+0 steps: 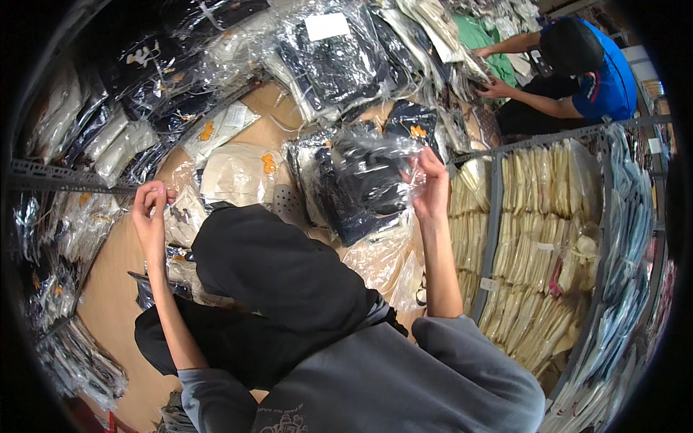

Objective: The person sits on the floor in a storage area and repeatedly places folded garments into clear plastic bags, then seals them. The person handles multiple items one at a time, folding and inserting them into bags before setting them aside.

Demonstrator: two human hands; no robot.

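Note:
My right hand [431, 187] pinches the rim of a clear plastic bag [379, 157] above a dark folded garment [352, 200] on the floor. My left hand [149, 208] is raised at the left with curled fingers, beside a bagged cream garment [184, 216]; whether it pinches anything does not show clearly. Between my hands lies a wrapped beige garment [238, 176] with an orange print. A dark bagged garment [411, 127], also with an orange print, lies beyond my right hand. My black-clad legs hide part of the floor in front of me.
Piles of bagged garments [330, 65] line the far side. Metal shelving [490, 233] holds stacked yellowish packets [547, 200] at the right; more bagged clothes [81, 227] fill shelves at the left. A co-worker in a blue shirt [612, 86] handles bags at the upper right.

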